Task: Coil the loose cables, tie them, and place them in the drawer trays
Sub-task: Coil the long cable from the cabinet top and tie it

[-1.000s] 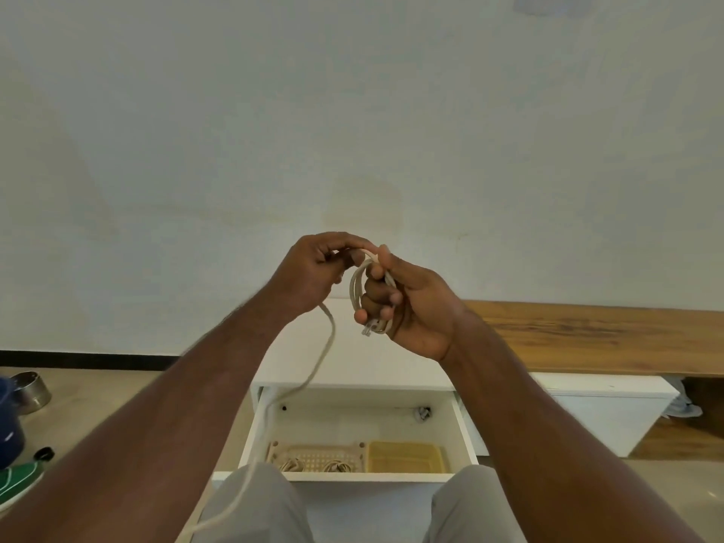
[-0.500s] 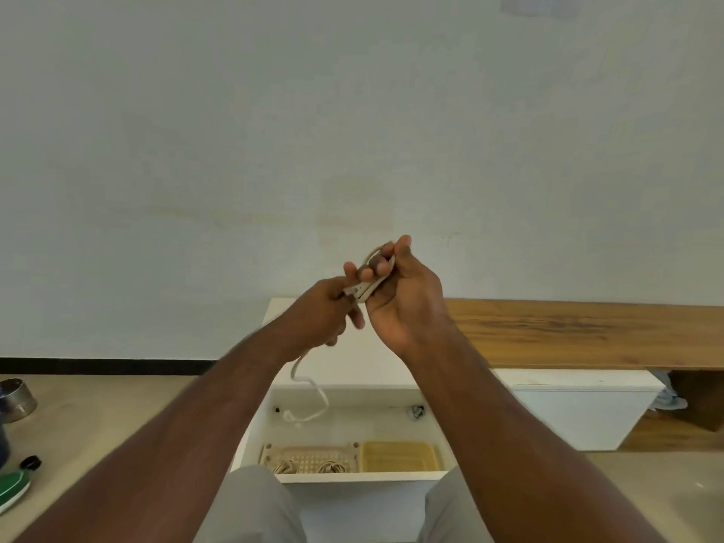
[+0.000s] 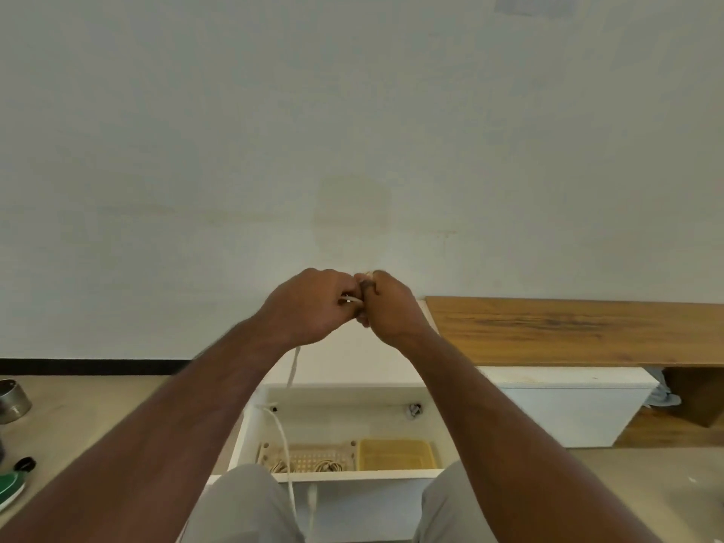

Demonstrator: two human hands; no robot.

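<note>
My left hand [image 3: 313, 305] and my right hand [image 3: 390, 307] meet in front of the wall, both curled round a cream cable [image 3: 350, 299] whose coil is mostly hidden inside the fists. Its loose tail [image 3: 284, 440] hangs from under my left hand down across the open white drawer [image 3: 250, 429] and between my knees. In the drawer sit a beige perforated tray [image 3: 309, 456] holding coiled cables [image 3: 327, 466] and a yellow tray [image 3: 395, 454] beside it on the right.
A wooden bench top [image 3: 568, 331] runs along the wall at right above a white cabinet [image 3: 568, 409]. A steel bowl [image 3: 13, 399], a black cap [image 3: 25, 463] and a green item [image 3: 9, 485] lie on the floor at left.
My left hand rose from below the right hand to level with it and closed on the coil. The hanging tail swung right and now drapes straight down into the drawer.
</note>
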